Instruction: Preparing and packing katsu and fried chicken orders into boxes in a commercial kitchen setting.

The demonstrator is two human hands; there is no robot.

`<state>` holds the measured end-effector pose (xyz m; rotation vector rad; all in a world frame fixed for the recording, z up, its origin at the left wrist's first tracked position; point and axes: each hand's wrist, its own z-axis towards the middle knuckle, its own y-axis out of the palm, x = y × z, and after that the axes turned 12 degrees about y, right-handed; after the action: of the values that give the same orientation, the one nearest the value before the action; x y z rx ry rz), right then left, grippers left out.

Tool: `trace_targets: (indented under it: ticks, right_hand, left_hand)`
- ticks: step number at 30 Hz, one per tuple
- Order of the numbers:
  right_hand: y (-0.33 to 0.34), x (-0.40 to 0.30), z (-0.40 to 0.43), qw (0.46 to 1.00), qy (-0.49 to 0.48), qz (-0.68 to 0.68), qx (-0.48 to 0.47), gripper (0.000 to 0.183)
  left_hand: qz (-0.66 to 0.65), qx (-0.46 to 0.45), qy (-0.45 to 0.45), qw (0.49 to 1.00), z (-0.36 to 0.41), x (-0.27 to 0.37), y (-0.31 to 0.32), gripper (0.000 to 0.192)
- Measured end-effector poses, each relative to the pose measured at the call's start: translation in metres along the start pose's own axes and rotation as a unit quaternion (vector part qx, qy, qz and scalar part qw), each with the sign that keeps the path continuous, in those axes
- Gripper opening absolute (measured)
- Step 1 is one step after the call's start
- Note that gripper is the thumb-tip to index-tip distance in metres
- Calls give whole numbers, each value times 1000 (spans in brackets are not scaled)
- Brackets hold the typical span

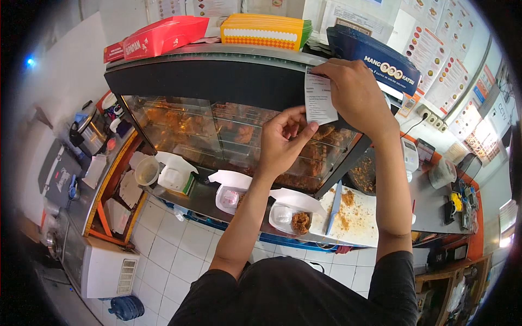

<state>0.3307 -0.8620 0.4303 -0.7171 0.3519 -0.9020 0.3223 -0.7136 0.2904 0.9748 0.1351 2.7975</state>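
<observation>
A printed paper slip (320, 98) hangs against the upper front of a glass food warmer (228, 81) that holds fried chicken. My right hand (355, 91) covers the slip's top right corner, its fingertips at the warmer's top edge. At the slip's lower left edge is my left hand (285, 136), thumb and fingers apart; whether it pinches the paper I cannot tell. Below, on the counter, stand an open food box with a white mound and a fried piece (301, 223), a second open box (228, 198) partly behind my left forearm, and a third (175, 177) further left.
A knife with a blue-grey blade (335, 208) lies on a crumb-strewn white cutting board (361, 216). Folded red (163, 36), yellow (261, 32) and dark blue cartons (371, 61) stand on top of the warmer. A plastic tub (147, 171) is at the counter's left; a dark pan (363, 171) sits right.
</observation>
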Motion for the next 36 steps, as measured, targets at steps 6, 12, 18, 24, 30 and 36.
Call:
trace_targets:
  ticks: [6,12,18,24,30,36]
  right_hand:
    - [-3,-2,-4,1000,1,-10,-5,29]
    - [-2,4,-6,1000,-19,-13,7,33]
    - [-32,-1,-33,988,41,51,137,26]
    - [-47,18,-113,897,339,206,195,16]
    - [-27,19,-139,843,350,362,187,14]
    - [-7,7,-173,824,376,410,106,16]
  left_hand:
    - [94,23,12,995,-8,-16,-7,19]
    - [128,19,-4,992,-15,-18,-9,16]
    - [90,74,3,993,-17,-10,-3,27]
    - [196,86,38,976,-34,-4,-1,32]
    - [125,20,120,985,13,17,67,30]
    - [61,65,17,996,10,18,66,45]
